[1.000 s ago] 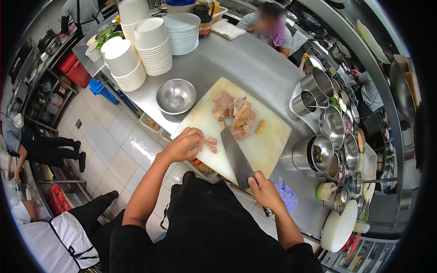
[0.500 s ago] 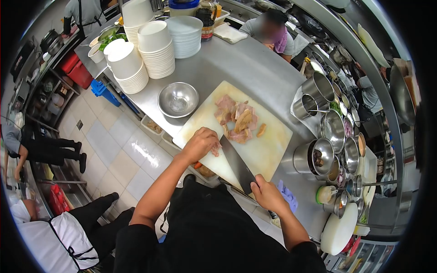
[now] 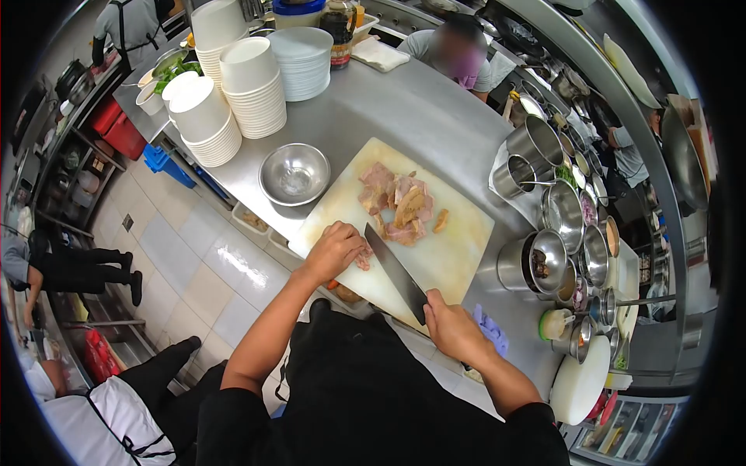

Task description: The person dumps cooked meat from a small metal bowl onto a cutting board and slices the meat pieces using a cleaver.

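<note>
In my right hand [image 3: 449,320] is the handle of a knife [image 3: 395,272] with a broad, long blade. Its tip points up and left, close beside the fingers of my left hand [image 3: 336,250]. Those fingers are curled down on a small piece of meat [image 3: 362,259], partly hidden beneath them. Both rest over a yellowed white cutting board [image 3: 458,248]. Farther up the board lies a heap of pale pink meat pieces [image 3: 400,202], with one small strip [image 3: 441,220] apart at its right.
An empty-looking steel bowl [image 3: 294,175] stands left of the board. Paper tubs [image 3: 252,85] are stacked behind it. Several steel pots and bowls [image 3: 559,210] line the right side. A purple cloth [image 3: 491,329] lies near my right hand. Co-workers stand at the left and across the counter.
The whole view has shifted slightly left. The knife is still beside my left hand, its handle a little nearer the board; the meat heap has stayed put on the board.
</note>
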The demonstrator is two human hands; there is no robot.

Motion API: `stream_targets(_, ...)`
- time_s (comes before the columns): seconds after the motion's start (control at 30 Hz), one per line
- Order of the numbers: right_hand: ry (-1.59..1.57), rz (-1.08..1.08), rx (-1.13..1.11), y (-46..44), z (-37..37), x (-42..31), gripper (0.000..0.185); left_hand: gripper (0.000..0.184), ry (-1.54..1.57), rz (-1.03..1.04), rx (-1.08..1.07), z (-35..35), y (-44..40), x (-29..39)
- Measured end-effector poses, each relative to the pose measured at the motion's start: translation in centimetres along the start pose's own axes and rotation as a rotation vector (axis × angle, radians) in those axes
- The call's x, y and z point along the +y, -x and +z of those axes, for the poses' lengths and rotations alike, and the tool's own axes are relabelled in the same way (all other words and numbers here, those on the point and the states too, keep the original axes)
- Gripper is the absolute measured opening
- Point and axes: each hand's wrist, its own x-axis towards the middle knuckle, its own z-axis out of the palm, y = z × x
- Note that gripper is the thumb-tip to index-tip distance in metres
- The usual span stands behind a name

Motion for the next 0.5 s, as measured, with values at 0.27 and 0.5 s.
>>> stream_targets(0.27, 0.080, -0.060, -0.033, -0.9, -0.7, -0.1, 0.018, 0.010, -0.058, -0.035, -0.056, -0.2, -0.3, 0.1)
stream_targets(0.5, 0.106, 0.029, -0.178, -2.3, -1.4, -1.4, 0.015, 0.008, -0.047, -0.031, -0.054, -0.1, -0.2, 0.0)
